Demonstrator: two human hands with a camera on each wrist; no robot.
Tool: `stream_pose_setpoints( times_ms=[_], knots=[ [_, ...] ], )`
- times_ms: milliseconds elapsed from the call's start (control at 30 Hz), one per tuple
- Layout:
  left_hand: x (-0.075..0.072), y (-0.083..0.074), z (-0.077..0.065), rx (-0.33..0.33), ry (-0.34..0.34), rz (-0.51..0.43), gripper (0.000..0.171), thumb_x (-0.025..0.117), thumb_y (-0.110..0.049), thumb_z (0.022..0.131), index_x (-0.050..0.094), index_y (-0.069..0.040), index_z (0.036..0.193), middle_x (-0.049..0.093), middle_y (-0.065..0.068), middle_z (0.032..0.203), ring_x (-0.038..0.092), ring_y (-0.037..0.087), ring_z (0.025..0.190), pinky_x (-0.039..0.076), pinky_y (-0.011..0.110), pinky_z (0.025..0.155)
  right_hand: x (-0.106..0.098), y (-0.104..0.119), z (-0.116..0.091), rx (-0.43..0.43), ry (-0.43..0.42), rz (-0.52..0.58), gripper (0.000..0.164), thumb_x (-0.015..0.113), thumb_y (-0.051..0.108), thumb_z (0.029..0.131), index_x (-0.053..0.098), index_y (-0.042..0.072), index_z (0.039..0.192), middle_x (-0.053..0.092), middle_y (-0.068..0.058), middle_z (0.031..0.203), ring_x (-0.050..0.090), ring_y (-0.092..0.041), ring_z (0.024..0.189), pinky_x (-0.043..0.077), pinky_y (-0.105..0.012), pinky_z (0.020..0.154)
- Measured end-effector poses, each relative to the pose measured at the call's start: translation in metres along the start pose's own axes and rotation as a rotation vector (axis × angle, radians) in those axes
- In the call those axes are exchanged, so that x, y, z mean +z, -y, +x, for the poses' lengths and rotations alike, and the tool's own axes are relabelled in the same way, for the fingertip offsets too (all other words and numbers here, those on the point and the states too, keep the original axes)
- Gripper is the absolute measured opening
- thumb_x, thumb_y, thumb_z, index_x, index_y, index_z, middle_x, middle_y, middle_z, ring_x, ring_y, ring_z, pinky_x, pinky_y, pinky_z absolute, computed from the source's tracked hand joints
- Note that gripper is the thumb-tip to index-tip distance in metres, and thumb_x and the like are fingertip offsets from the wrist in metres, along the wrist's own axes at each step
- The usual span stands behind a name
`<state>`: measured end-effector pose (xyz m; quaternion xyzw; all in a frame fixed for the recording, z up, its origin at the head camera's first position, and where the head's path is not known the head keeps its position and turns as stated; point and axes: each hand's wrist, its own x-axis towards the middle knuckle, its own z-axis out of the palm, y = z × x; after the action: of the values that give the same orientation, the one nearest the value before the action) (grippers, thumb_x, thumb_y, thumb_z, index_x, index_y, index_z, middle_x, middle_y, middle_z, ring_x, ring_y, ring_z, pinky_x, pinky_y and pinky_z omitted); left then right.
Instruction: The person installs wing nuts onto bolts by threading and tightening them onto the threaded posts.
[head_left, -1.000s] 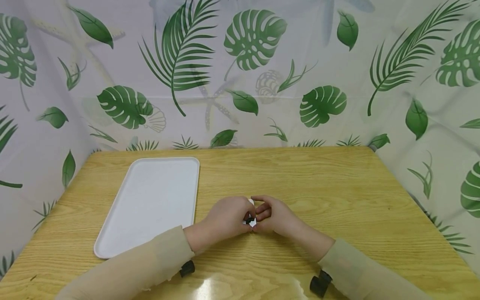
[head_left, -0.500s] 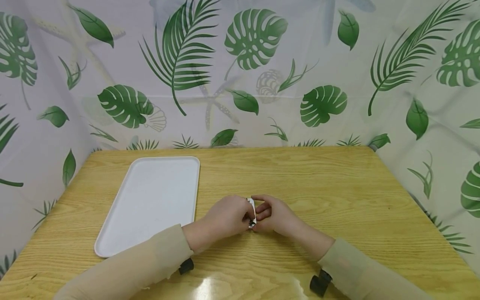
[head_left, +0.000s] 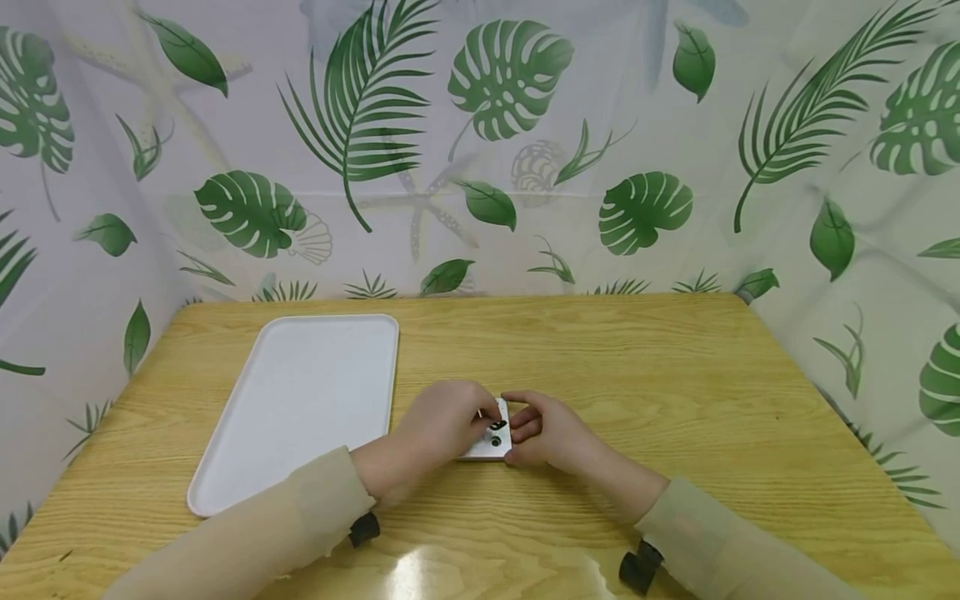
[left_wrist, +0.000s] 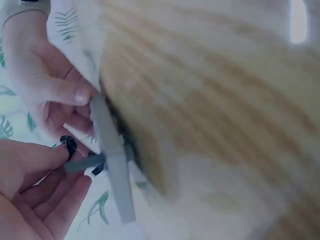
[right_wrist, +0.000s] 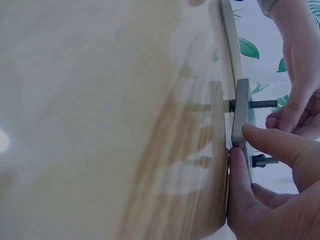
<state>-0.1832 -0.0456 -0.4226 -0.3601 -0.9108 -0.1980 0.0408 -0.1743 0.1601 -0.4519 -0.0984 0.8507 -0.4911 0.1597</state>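
Pale plate (head_left: pixel 483 451) braced at its right end, black piece (left_wrist: pixel 68 144) at the left fingertips

Plate was on the wooden table (head_left: pixel 637 367), just right of the white tray (head_left: pixel 300 408) and apart from it. Threaded bolts (right_wrist: pixel 263 104) stood up through it; seen side-on, it sat slightly raised off the wood.

My right hand (head_left: pixel 551 429) gripped the right end, fingers and thumb spread to the far and near corners. My left hand (head_left: pixel 446 421) was narrowed, its tips pinching the black piece, which looked like a wing nut. Whether it was threaded on a bolt I could not tell. A dark nut (right_wrist: pixel 258 161) sat low on the bolt nearer my right hand.

Handling, by my judgement: plate stiff, probably metal, modest in weight, not fragile. Its smooth faces would likely slip under flat fingers, so the edges and corners were the places to hold, clear of the bolts. Raised as it was, it might slide or twist if left unbraced. The black piece seemed light, hard and easily dropped; best taken by its sides, between thumb and forefinger, and kept level over the thread.
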Motion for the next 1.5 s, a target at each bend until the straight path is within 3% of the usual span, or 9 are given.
stream_pose_setpoints(
  times_ms=[133,367,700,1133,1500],
  knots=[
    [-0.012,0.003,-0.004,-0.049,-0.035,-0.012,0.011,0.076,-0.006,0.097,0.085,-0.010,0.101,0.082,0.005,0.105,0.078,0.020,0.099,0.063,0.037,0.083,0.002,0.002,0.000,0.009,-0.007,-0.012,0.085,0.089,-0.004,0.080,0.049,-0.001,0.155,0.067,-0.019,0.122,0.071,-0.019,0.100,0.060,-0.029,0.083],
    [-0.022,0.011,-0.012,-0.125,-0.059,-0.026,0.010,0.075,-0.007,0.098,0.084,-0.012,0.099,0.081,0.002,0.103,0.076,0.018,0.096,0.062,0.037,0.086,0.003,0.002,0.002,0.029,-0.018,-0.008,0.085,0.089,-0.004,0.080,0.049,0.000,0.155,0.067,-0.018,0.121,0.070,-0.018,0.099,0.060,-0.029,0.083],
    [-0.022,0.018,-0.019,-0.196,-0.044,-0.188,0.013,0.074,-0.003,0.097,0.084,-0.012,0.093,0.081,0.001,0.096,0.069,0.008,0.082,0.057,0.024,0.074,0.002,0.002,0.002,0.038,-0.028,-0.004,0.085,0.089,-0.005,0.079,0.050,0.001,0.155,0.067,-0.018,0.120,0.069,-0.017,0.098,0.060,-0.029,0.083],
    [-0.016,0.022,-0.025,-0.170,-0.023,-0.286,0.014,0.074,0.001,0.095,0.084,-0.009,0.095,0.081,0.003,0.094,0.071,0.008,0.083,0.057,0.020,0.073,0.001,0.002,0.002,0.031,-0.024,0.003,0.085,0.089,-0.005,0.080,0.050,0.001,0.155,0.067,-0.018,0.121,0.069,-0.017,0.098,0.059,-0.029,0.082],
    [-0.011,0.019,-0.027,-0.174,-0.020,-0.256,0.015,0.077,0.003,0.091,0.084,-0.009,0.096,0.081,0.004,0.100,0.073,0.011,0.087,0.058,0.023,0.077,0.002,0.002,0.002,0.017,-0.013,-0.017,0.084,0.089,-0.003,0.081,0.049,0.000,0.156,0.068,-0.019,0.123,0.070,-0.018,0.100,0.060,-0.030,0.084]
  ],
)
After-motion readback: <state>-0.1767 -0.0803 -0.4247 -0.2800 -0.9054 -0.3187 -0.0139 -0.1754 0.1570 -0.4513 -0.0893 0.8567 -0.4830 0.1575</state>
